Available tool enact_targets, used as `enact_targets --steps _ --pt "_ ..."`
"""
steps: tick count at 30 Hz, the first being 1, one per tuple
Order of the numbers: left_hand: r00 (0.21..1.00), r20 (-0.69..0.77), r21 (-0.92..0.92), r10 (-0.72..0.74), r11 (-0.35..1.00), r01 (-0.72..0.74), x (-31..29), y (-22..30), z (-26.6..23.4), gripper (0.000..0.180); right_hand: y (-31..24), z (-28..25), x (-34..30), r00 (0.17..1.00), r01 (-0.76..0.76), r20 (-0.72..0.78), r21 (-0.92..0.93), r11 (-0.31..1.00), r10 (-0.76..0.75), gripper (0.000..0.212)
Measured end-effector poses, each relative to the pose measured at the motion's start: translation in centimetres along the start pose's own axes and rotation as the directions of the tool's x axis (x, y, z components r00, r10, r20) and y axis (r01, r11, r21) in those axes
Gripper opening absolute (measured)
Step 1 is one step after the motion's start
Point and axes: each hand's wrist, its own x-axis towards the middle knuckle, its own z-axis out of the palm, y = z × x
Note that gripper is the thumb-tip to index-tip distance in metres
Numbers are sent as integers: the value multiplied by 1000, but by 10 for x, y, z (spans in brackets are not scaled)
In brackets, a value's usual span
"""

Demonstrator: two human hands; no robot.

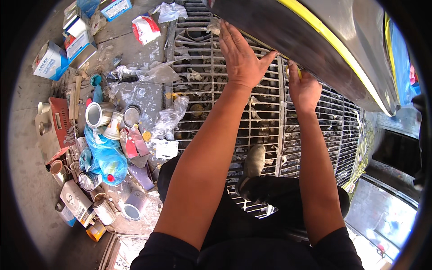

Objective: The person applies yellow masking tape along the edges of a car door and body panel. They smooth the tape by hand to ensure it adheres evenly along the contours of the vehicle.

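Observation:
A dark car body panel slants across the upper right, with a band of yellow tape running along it. My left hand lies along the panel's lower edge, fingers stretched up and thumb spread toward the right. Close by on the right, my right hand is closed just under the same edge. Between its thumb and fingers shows a bit of yellow tape; whether it is a whole roll is hidden. A thin yellowish line follows the edge between both hands.
Below me is a metal floor grate littered with scraps, with my boot on it. To the left stand paint cans, blue-and-white tins and a blue plastic bag. Crumpled clear plastic lies beside the grate.

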Motion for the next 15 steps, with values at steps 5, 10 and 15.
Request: enact_targets --steps 5,10,15 --pt "1000 -7 23 7 1000 -7 -5 2 7 155 1 -1 0 1000 6 1 30 1000 -6 74" --pt "1000 -8 32 5 999 -5 -13 14 15 159 3 1 0 1000 22 -12 40 999 -21 70" --pt "1000 -2 -12 -3 1000 3 -15 16 20 162 23 -6 -5 988 139 -71 72 988 -134 66"
